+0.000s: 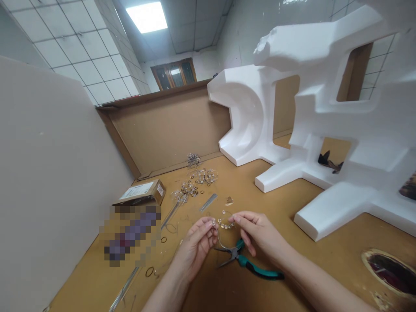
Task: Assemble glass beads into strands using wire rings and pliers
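A thin wire strung with clear round beads [225, 225] curves between my two hands above the table. My left hand [199, 240] pinches one bead and the wire between thumb and fingertips. With thumb and forefinger, my right hand [251, 227] grips the other side of the beaded wire. Just below lie pliers [234, 255] with teal and black handles, jaws parted, on the tabletop. Farther off are a bundle of short straight wires [208, 202] and tangled heaps of beaded wire rings [186, 191].
White foam packing pieces [282, 173] stand along the right side. At the left are a small cardboard box [143, 193], a blurred-out purple object [133, 236] and long wires [125, 286]. A cardboard panel [169, 130] borders the back; an oval hole [390, 271] is at right.
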Motion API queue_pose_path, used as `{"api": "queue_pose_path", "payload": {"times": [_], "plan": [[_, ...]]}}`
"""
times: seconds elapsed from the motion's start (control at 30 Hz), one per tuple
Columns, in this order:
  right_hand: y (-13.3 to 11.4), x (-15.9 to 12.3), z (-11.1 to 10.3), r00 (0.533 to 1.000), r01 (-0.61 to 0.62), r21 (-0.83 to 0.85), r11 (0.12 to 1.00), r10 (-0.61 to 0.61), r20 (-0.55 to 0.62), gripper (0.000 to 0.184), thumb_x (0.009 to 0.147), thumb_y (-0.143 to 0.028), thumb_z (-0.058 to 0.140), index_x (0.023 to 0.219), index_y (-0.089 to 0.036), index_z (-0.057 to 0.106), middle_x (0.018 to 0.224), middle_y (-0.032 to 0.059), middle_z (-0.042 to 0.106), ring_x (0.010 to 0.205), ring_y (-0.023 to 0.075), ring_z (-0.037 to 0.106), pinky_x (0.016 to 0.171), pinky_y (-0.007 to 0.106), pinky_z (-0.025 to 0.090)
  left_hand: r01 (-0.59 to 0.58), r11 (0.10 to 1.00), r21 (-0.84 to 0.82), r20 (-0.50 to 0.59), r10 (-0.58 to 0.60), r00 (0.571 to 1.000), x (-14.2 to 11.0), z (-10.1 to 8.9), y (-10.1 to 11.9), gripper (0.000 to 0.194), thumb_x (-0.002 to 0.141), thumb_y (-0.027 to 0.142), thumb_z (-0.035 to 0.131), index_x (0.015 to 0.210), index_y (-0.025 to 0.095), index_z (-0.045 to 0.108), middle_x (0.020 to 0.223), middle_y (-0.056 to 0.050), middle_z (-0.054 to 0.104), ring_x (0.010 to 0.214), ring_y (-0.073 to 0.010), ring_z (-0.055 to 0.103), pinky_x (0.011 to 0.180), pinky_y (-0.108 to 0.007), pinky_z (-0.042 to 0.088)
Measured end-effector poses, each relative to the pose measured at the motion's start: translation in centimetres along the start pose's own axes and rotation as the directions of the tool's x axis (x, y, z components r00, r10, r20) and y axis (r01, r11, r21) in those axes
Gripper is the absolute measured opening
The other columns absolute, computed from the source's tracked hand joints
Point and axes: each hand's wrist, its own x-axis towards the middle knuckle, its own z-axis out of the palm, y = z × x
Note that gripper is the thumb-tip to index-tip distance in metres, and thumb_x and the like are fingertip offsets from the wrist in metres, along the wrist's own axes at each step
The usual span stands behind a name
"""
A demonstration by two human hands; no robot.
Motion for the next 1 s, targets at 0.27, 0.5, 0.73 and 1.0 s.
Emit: {"api": "queue_pose_path", "payload": {"times": [0.27, 0.5, 0.73, 1.0], "plan": [[-0.2, 0.2, -0.2, 0.999, -0.026, -0.033, 0.999, 0.026, -0.019, 0.035, 0.076, -0.043, 0.048, 0.091, -0.014, 0.06, 0.032, -0.0101, 0.043, 0.024, 0.0053, 0.034, 0.032, 0.017, 0.024, -0.109, 0.959, 0.261, -0.01, 0.115, 0.993, 0.4, -0.5, 0.3, 0.012, 0.071, 0.02, 0.063, 0.081, 0.015, 0.059, 0.071, -0.001, 0.059, 0.061, -0.0078, 0.05, 0.058, -0.019, 0.039], [-0.5, -0.2, -0.1, 0.977, 0.202, -0.114, 0.973, -0.209, -0.047, 0.03, 0.08, -0.039, 0.046, 0.089, -0.015, 0.061, 0.039, -0.009, 0.043, 0.035, 0.0064, 0.041, 0.043, 0.02, 0.036, -0.162, 0.862, 0.48, 0.008, 0.18, 0.984, 0.3, -0.6, 0.4, 0.017, 0.064, 0.024, 0.068, 0.076, 0.016, 0.06, 0.065, 0.001, 0.057, 0.059, -0.0089, 0.049, 0.057, -0.02, 0.037], [-0.3, -0.4, 0.1, 0.954, 0.294, -0.004, 0.956, -0.294, -0.063, 0.024, 0.081, -0.036, 0.047, 0.087, -0.016, 0.059, 0.055, -0.0041, 0.053, 0.047, 0.0088, 0.052, 0.049, 0.022, 0.041, -0.12, 0.947, 0.299, -0.009, 0.129, 0.992, 0.0, 0.2, 0.1, 0.015, 0.066, 0.019, 0.067, 0.077, 0.015, 0.058, 0.067, -0.001, 0.06, 0.059, -0.008, 0.052, 0.057, -0.019, 0.041], [0.8, -0.2, 0.5, 0.952, 0.304, 0.056, 0.951, -0.301, -0.049, 0.022, 0.084, -0.034, 0.043, 0.087, -0.016, 0.055, 0.07, 0.0032, 0.062, 0.059, 0.0134, 0.061, 0.057, 0.027, 0.049, -0.144, 0.977, 0.159, -0.114, 0.163, 0.98, 0.2, 0.5, 0.0, 0.016, 0.068, 0.02, 0.065, 0.079, 0.015, 0.056, 0.076, -0.002, 0.063, 0.062, -0.0086, 0.057, 0.062, -0.021, 0.047]]}}
